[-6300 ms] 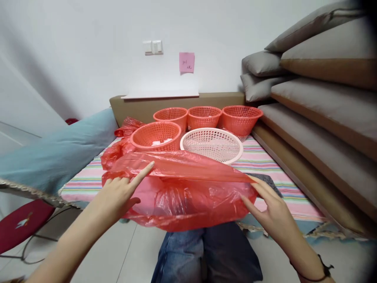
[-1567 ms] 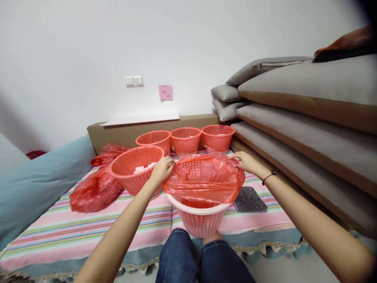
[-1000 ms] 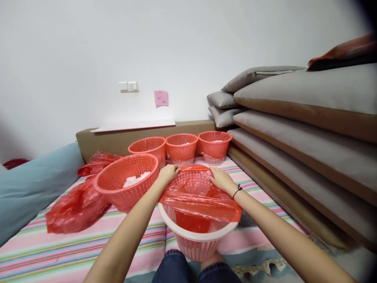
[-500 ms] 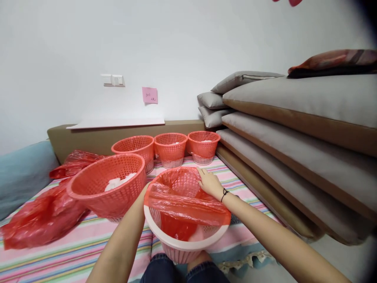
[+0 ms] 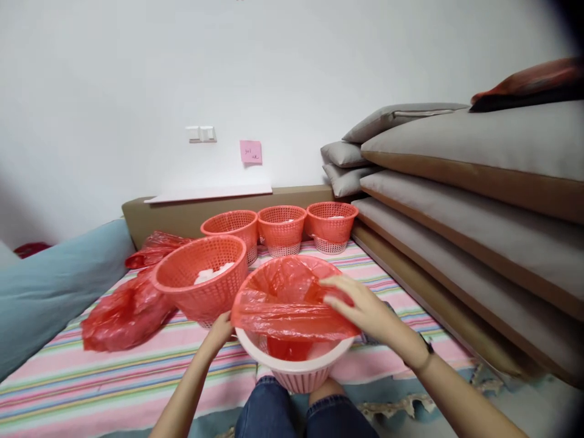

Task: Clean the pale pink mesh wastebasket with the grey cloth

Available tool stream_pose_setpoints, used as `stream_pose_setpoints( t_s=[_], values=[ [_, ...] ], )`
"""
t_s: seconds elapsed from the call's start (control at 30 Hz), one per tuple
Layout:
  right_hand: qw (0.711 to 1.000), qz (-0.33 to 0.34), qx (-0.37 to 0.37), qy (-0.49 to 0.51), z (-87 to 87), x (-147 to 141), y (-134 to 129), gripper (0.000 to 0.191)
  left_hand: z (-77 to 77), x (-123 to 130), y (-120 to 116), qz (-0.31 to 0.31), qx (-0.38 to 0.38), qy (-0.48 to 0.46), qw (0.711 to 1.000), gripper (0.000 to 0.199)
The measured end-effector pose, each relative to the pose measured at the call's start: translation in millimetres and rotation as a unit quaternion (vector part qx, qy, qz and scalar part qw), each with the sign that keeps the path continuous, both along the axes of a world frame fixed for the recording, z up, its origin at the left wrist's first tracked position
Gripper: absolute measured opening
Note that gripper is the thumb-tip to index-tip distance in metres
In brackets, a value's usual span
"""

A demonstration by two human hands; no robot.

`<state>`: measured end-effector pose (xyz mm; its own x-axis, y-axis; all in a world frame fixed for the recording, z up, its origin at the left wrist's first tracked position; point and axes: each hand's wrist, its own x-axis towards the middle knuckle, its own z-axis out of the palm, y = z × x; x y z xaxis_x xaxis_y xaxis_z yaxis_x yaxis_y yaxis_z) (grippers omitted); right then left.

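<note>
One pale pink basket (image 5: 301, 367) stands nearest, a red bag (image 5: 292, 319) draped over its far rim. Four red-covered baskets (image 5: 201, 298) — three showing white pieces (image 5: 212, 274) — occupy striped cloth (image 5: 150, 377) beside stacked cushions (image 5: 460, 146). Right hand (image 5: 360, 304): half open, fingers parted, over the bag. Left hand (image 5: 221, 330): at the left rim — hold cannot be determined.

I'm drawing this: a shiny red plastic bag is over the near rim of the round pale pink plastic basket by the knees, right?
No, the head view shows the shiny red plastic bag over the far rim of the round pale pink plastic basket; its near rim is bare.
</note>
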<state>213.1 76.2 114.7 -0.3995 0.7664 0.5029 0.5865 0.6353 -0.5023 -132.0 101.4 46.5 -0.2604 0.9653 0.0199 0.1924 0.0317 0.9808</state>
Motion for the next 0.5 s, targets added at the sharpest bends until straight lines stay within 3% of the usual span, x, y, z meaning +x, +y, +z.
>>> stream_pose_setpoints(
  t_s=[0.07,0.13,0.2,0.27,0.37,0.4,0.5],
  values=[
    [1.000,0.010,0.023,-0.018,-12.7,-6.9,-31.5,0.031,1.4,-7.9,-21.6,0.022,0.007,0.054,0.998,0.023],
    [0.998,-0.015,0.055,-0.025,-26.8,-15.3,-52.7,0.019,8.8,-4.6,-46.0,0.049,0.096,0.153,0.982,0.026],
    [0.995,-0.040,0.085,-0.021,-37.3,-22.7,-63.8,0.014,19.6,8.9,-69.9,0.039,0.221,0.272,0.936,0.028],
    [0.993,-0.053,0.101,-0.017,-42.6,-27.2,-69.1,0.020,29.1,27.7,-88.7,-0.034,0.290,0.373,0.881,0.033],
    [0.992,-0.067,0.106,-0.016,-44.3,-27.8,-74.9,0.014,33.4,51.6,-101.8,-0.140,0.292,0.469,0.822,0.049],
    [0.991,-0.069,0.109,-0.018,-44.2,-26.7,-77.2,0.013,32.5,56.7,-102.6,-0.157,0.281,0.481,0.815,0.051],
    [0.991,-0.061,0.117,-0.027,-43.1,-22.7,-84.2,0.036,29.4,64.0,-100.6,-0.165,0.267,0.475,0.822,0.044]
  ],
)
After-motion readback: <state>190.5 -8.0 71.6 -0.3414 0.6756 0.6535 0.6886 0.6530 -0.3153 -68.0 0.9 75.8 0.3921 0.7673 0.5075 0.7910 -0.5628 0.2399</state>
